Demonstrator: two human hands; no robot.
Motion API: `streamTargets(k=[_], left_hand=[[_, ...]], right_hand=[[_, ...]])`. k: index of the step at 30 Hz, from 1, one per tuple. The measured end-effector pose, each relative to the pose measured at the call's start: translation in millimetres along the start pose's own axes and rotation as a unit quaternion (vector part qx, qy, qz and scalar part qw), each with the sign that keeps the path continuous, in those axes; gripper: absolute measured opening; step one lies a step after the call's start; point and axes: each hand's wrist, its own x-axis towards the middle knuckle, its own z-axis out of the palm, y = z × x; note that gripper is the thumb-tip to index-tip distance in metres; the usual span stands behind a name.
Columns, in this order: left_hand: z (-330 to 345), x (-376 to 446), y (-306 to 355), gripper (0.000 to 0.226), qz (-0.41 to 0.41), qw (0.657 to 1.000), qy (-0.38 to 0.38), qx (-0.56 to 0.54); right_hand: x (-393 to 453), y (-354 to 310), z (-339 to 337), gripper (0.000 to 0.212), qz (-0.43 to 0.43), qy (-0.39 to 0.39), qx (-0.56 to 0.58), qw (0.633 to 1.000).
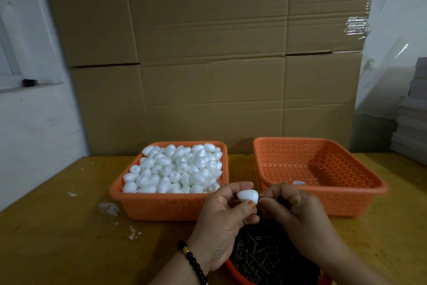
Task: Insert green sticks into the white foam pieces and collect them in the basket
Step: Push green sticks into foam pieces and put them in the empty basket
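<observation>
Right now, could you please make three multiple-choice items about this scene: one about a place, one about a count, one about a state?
1. Where do the loose foam pieces lie?
A. in the left basket
B. in the right basket
C. on the table

2. How many orange baskets stand at the back of the table?
A. one
B. two
C. four

3. What does the left hand hold?
A. nothing
B. a bead bracelet
C. a foam piece

Answers:
1 A: white pieces fill the left basket.
2 B: two stand side by side.
3 C: its fingers pinch one piece, with the right hand close against it.
</observation>
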Motion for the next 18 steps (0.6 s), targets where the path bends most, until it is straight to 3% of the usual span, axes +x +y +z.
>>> streamTargets(k=[5,11,18], left_hand=[[-0.7,0.4,-0.7,0.034,0.002,1.0,0.005,-0.009],[0.7,0.3,-0.2,0.031,0.004,1.0,0.016,-0.006],[3.2,-2.9,-0.6,0.031,0.046,0.997,0.022,0.052]], right_hand=[[-0.7,2.8,-0.5,0.013,0.015,-0.011,-0.009,1.0],[-1.6,7.3,-2.2,0.041,0.033,0.001,0.007,0.999],[-3.2,4.2,-3.2,0.039,0.0,-0.019,0.011,1.0]])
